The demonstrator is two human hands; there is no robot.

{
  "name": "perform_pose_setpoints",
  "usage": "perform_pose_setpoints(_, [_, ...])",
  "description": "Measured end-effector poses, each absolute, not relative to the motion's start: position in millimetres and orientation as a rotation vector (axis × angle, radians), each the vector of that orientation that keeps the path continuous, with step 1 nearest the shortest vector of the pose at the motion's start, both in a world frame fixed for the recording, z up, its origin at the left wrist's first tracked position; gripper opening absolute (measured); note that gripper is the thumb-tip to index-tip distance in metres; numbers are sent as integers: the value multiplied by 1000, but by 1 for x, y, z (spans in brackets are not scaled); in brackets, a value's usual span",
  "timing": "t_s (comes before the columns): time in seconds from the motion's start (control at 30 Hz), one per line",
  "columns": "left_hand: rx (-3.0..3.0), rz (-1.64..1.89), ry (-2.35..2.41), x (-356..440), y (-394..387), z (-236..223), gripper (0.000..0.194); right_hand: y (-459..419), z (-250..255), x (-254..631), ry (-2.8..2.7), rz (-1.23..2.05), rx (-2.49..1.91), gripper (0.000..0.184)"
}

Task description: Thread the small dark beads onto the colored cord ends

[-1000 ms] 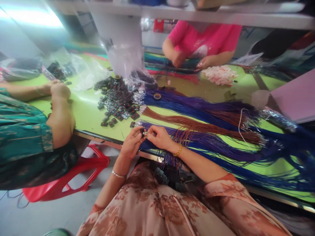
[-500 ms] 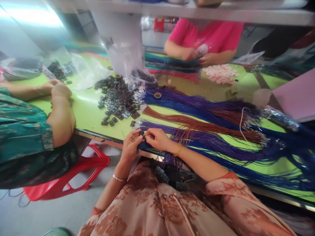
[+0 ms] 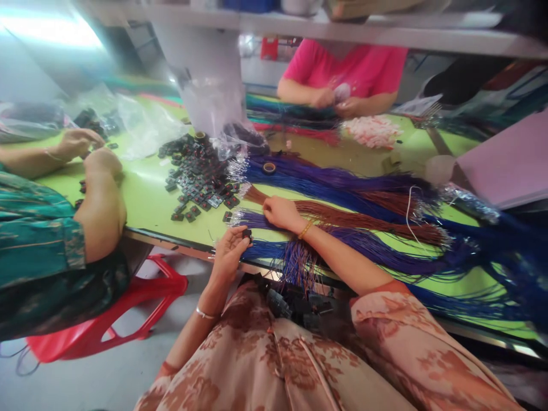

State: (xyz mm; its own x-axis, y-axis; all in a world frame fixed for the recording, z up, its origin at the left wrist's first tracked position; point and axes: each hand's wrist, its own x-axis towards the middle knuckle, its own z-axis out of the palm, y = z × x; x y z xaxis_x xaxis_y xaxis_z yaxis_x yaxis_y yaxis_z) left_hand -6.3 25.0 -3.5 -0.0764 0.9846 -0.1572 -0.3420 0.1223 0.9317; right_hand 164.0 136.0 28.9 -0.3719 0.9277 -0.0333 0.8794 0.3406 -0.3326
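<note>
My left hand [image 3: 229,251], near the table's front edge, pinches a small black plastic connector [image 3: 247,234] between thumb and fingers. My right hand [image 3: 282,214] is over the wires, its fingers curled down and touching them where a brown wire bundle [image 3: 334,212] and a purple wire bundle [image 3: 254,220] lie side by side. Its fingertips are partly hidden, so what they grip cannot be made out. Blue wires [image 3: 268,249] run below my right wrist. Wires with black connectors [image 3: 280,302] at their ends hang over the table edge onto my lap.
A heap of black connectors [image 3: 197,171] lies on the green table [image 3: 145,200], left of the wire ends. A tape roll [image 3: 269,168] rests on blue wires. One co-worker in a teal sleeve [image 3: 38,228] sits left, near a red stool [image 3: 107,314]; another in a pink shirt [image 3: 342,71] works opposite.
My right hand has moved away from my left hand, up and to the right onto the wires. My left hand keeps the black connector, which now shows more plainly.
</note>
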Motion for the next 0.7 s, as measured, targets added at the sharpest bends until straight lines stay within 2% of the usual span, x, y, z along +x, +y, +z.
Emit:
perform_pose_setpoints(0.23, [742, 1291, 1034, -3, 22, -1, 38, 135, 25, 159, -2313, 510, -1597, 12])
perform_pose_setpoints(0.33, [695, 1300, 1019, -3, 23, -1, 36, 137, 34, 146, -2225, 632, -1366, 7])
perform_pose_setpoints(0.5, [624, 1302, 959, 1, 24, 0, 35, 133, 55, 123, -2064, 919, -1045, 10])
perform_pose_setpoints(0.7, [534, 1282, 852, 7, 26, 2, 33, 100, 54, 144, -1957, 1125, -1094, 12])
